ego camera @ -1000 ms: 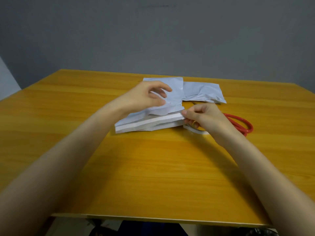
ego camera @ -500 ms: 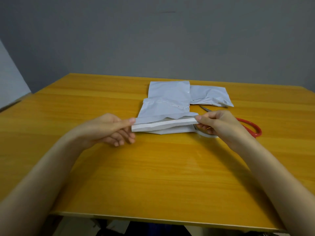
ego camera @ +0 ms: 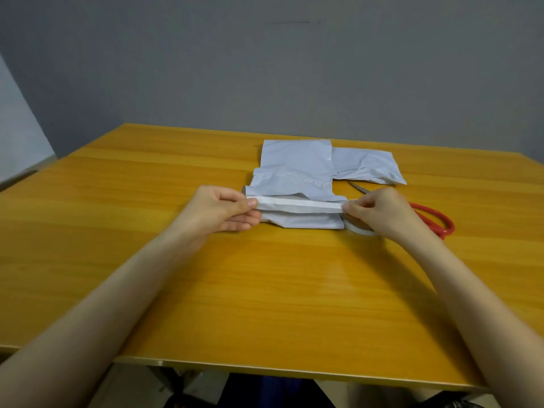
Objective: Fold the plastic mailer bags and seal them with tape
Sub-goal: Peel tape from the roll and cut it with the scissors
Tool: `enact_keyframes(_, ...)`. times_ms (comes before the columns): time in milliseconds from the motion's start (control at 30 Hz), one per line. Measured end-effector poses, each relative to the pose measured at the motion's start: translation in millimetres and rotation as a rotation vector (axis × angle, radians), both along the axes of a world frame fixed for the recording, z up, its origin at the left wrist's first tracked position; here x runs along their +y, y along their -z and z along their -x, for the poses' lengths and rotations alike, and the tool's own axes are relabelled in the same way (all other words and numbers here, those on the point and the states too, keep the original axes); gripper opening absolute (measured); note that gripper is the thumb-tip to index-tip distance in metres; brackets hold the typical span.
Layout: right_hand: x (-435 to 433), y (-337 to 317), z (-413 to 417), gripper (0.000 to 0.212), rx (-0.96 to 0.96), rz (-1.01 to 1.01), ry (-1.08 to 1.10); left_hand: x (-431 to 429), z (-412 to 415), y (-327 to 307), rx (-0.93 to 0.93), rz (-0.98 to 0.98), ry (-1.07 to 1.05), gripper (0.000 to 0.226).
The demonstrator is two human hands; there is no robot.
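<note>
Below the near edge of the table [ego camera: 265, 290] I could make out only dark shapes and a bit of metal leg. Both my forearms were cut off by the bottom of the view.

Past the middle of the table, my left hand [ego camera: 223, 209] pinched the left end of a white strip [ego camera: 300, 205] between thumb and curled fingers. My right hand [ego camera: 379, 210] pinched the right end the same way, so the strip ran taut between them. I could not tell whether it was tape drawn off the roll or a folded edge of the bag. The tape roll [ego camera: 359, 229] lay on the table under my right hand, which hid all but a sliver of its white rim.

Half a second before, my left fingertips only met the strip's end, fingers nearly straight. A second before, that hand sat on top of the bag. My right hand had kept its grip throughout.

The strip crossed the near part of the mailer bag [ego camera: 294, 172], which lay flat toward the far edge, right of centre. A second mailer bag [ego camera: 365, 166] lay beside it on the right, touching it. Red-handled scissors [ego camera: 438, 223] lay toward the right edge, partly behind my right hand, with one blade tip showing beyond it. A plain grey wall [ego camera: 265, 69] stood behind.
</note>
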State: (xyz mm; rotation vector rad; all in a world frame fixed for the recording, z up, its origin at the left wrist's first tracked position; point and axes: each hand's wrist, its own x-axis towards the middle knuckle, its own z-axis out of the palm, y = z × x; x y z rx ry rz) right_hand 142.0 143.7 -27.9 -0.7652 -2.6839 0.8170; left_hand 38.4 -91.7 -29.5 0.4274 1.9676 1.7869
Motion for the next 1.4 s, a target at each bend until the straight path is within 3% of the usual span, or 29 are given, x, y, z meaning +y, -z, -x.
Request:
enact_keyframes(67, 0, -6, 3, 0.033, -0.067, -0.216, 0.061, 0, -3, 3, 0.020, -0.004, -0.004, 0.005)
enact_keyframes(133, -7, -14, 7, 0.028, 0.095, -0.369, 0.071, -1, -4, 6, 0.036, -0.038, -0.011, 0.005)
enact_keyframes(267, -58, -28, 17, 0.017, 0.471, -0.346, -0.218, -2, -3, 6, 0.019, -0.084, -0.011, 0.006)
enact_keyframes(433, -106, -17, 44, 0.008, 0.442, -0.218, -0.535, -3, -3, 9, 0.058, -0.126, 0.010, 0.008)
enact_keyframes(700, -109, 1, 51, 0.007, 0.509, -0.040, -0.404, -2, 0, 14, 0.119, -0.180, -0.027, 0.010)
enact_keyframes(1033, -104, 5, 48, 0.002, 0.542, -0.038, -0.388, -3, -2, 15, 0.191, -0.199, -0.033, 0.015)
enact_keyframes(1400, -106, 6, 46, 0.006, 0.542, -0.004, -0.415, -3, -2, 17, 0.544, -0.086, -0.162, 0.022)
